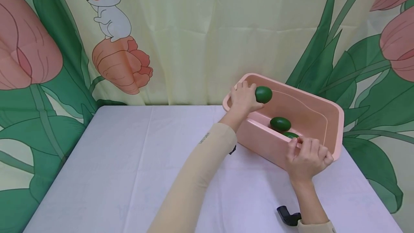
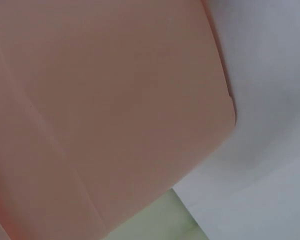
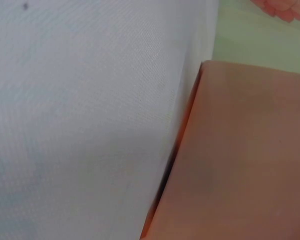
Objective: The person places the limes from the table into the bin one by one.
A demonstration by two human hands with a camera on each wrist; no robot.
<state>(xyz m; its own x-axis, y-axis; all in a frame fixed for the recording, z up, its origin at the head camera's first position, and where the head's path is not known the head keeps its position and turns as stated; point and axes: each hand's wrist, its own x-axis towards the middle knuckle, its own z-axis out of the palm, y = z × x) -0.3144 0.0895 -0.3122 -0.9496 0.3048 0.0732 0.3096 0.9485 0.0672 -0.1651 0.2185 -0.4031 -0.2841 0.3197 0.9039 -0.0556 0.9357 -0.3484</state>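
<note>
A pink plastic bin (image 1: 291,98) stands at the back right of the table. Over its left end, my left hand (image 1: 243,98) holds a glossy dark green oval fruit (image 1: 263,94) between thumb and fingers. Two more fruits of that kind lie inside: one green fruit (image 1: 280,123) in full sight, another green fruit (image 1: 290,135) partly hidden by the near wall. My right hand (image 1: 308,157) grips the bin's near rim toward the right corner, fingers curled over the edge. Both wrist views show the bin's outer wall (image 2: 125,110) close up, without the hands.
A white cloth covers the table (image 1: 106,168). Behind it hangs a curtain (image 1: 207,39) printed with tulips and a rabbit; the bin's back is near it. A black strap piece (image 1: 288,216) shows beside the right wrist.
</note>
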